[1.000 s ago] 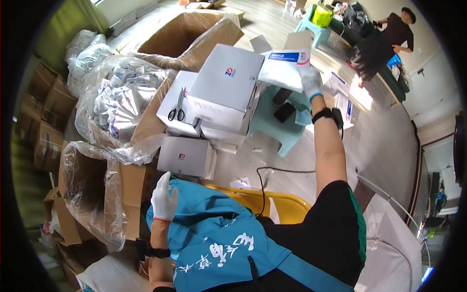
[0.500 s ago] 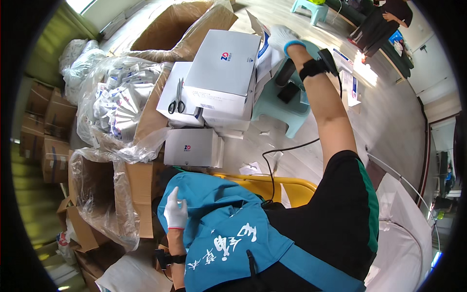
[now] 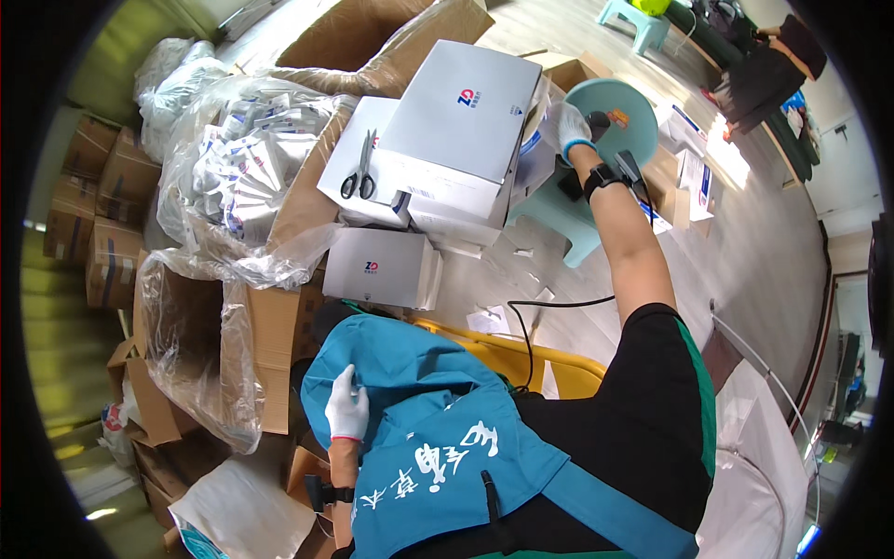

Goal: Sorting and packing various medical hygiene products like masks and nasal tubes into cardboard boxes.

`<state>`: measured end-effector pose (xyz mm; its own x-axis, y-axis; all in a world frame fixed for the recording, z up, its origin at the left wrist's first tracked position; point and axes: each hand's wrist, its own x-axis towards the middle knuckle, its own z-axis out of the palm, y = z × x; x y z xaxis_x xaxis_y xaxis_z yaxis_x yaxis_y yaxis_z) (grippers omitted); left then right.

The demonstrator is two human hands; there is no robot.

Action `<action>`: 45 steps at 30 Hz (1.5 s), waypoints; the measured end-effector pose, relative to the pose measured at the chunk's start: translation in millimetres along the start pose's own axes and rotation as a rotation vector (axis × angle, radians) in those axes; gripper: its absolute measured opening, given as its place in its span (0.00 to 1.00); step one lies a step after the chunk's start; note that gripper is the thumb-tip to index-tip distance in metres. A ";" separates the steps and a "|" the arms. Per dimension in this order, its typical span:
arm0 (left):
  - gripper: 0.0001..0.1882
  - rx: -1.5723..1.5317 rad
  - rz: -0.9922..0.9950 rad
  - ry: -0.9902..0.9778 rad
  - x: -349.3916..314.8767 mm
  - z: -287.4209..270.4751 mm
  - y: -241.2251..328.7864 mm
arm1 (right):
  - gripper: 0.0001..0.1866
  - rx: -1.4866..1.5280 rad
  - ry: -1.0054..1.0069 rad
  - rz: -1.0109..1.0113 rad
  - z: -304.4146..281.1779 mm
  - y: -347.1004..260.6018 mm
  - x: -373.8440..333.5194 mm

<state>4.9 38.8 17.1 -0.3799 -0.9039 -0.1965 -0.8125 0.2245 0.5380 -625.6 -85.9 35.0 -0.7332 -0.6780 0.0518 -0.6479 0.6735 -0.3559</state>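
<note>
My right hand (image 3: 566, 129), in a white glove with a blue cuff, reaches far forward. Its curled fingers are partly hidden against a white carton (image 3: 535, 160) with blue print, beside the stacked boxes. My left hand (image 3: 347, 407), gloved in white with a red cuff, rests on my blue apron (image 3: 410, 373), fingers loosely stretched and holding nothing. Left of the right hand, a large white lidded box (image 3: 461, 112) tops a stack. Black-handled scissors (image 3: 359, 177) lie on the white box (image 3: 349, 140) beside it. A smaller grey-white box (image 3: 377, 267) sits nearer to me.
A pale teal stool (image 3: 559, 219) with dark items on it stands under my right forearm. An open carton (image 3: 270, 214) lined with clear plastic holds many small white packets (image 3: 251, 177). Brown cartons (image 3: 116, 261) are piled at left. A black cable (image 3: 559, 303) crosses the floor.
The view has shifted, so the boxes appear farther right and slightly turned. My right hand has come lower beside the white carton. The left hand still rests on the apron.
</note>
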 end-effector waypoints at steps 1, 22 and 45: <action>0.26 0.006 0.001 -0.008 -0.3 -0.1 1.0 | 0.14 -0.105 0.034 -0.123 2.2 1.9 2.7; 0.20 0.014 -0.028 -0.034 1.6 12.7 0.6 | 0.19 -0.040 0.030 0.097 -65.9 -12.1 6.1; 0.20 -0.050 -0.032 0.030 -9.4 15.6 -5.6 | 0.18 0.021 -0.152 0.032 -29.5 -15.3 -0.6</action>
<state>6.1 51.6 3.2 -0.3398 -0.9210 -0.1905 -0.8007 0.1770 0.5724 -621.3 -87.1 68.0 -0.7126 -0.6942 -0.1015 -0.6191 0.6903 -0.3745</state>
